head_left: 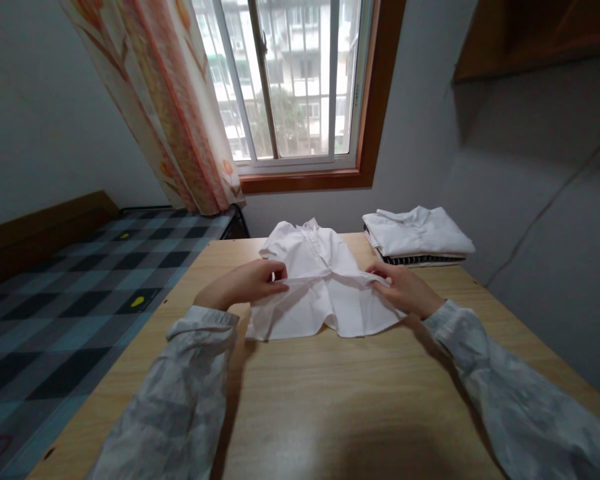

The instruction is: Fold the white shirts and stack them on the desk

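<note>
A white shirt (307, 257) lies on the wooden table, its collar toward the window and its lower edge toward me. At the shirt's left side my left hand (253, 283) pinches the cloth between thumb and fingers. On the opposite side my right hand (403, 287) grips another bit of the same shirt. Between the two hands the fabric is drawn into a raised crease across the middle. The lower part of the shirt hangs loosely in folds below that crease.
Folded clothes (417, 233), white on top with dark striped cloth beneath, are stacked at the table's (330, 400) far right. A bed with a checked cover (105, 287) adjoins on the left. Behind are a curtain (170, 100) and a window (300, 87); a wooden shelf (535, 40) hangs upper right.
</note>
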`<act>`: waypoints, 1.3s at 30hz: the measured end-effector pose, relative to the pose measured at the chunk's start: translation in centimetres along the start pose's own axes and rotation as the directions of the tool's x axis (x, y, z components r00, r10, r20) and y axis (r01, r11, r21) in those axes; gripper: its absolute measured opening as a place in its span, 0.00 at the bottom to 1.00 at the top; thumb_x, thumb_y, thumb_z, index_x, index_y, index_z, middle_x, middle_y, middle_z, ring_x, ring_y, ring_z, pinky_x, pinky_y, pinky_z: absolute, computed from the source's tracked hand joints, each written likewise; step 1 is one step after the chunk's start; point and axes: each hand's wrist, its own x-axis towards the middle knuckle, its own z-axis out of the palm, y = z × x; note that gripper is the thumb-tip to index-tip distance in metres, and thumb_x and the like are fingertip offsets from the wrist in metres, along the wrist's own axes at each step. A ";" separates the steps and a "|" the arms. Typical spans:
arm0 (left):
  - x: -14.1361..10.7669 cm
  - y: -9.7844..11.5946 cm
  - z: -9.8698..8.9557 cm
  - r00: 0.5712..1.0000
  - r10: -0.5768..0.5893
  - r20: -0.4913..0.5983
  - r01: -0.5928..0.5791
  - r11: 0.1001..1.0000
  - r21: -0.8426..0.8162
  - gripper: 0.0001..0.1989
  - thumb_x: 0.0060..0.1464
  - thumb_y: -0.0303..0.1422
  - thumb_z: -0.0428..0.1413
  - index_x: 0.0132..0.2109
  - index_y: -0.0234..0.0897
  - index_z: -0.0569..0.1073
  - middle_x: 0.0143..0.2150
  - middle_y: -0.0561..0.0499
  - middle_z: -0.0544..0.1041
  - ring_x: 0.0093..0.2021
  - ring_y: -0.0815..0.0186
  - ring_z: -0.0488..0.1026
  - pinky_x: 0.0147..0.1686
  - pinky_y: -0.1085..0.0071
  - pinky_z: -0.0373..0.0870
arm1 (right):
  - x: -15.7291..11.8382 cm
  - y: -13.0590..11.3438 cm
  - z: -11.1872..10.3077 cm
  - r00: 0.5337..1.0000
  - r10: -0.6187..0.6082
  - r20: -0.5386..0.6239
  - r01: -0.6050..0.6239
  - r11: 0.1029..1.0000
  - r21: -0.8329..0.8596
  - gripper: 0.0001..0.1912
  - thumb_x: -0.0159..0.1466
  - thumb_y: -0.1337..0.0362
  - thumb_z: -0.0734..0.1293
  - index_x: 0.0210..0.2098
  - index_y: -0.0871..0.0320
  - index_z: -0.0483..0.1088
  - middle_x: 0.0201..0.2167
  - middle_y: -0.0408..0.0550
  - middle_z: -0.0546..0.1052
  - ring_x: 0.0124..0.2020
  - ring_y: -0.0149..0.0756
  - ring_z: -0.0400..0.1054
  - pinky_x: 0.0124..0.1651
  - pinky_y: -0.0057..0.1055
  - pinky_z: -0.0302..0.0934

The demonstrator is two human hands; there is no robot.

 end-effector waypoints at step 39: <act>4.3 -1.3 12.3 0.822 -0.147 -0.550 -0.039 0.949 -0.312 0.14 0.65 0.44 0.60 0.39 0.38 0.75 0.32 0.52 0.76 0.33 0.64 0.71 0.35 0.68 0.65 | -2.0 -0.7 4.0 0.950 -0.197 -0.243 0.168 0.976 -0.135 0.04 0.70 0.60 0.67 0.39 0.52 0.74 0.40 0.53 0.79 0.45 0.50 0.72 0.51 0.43 0.65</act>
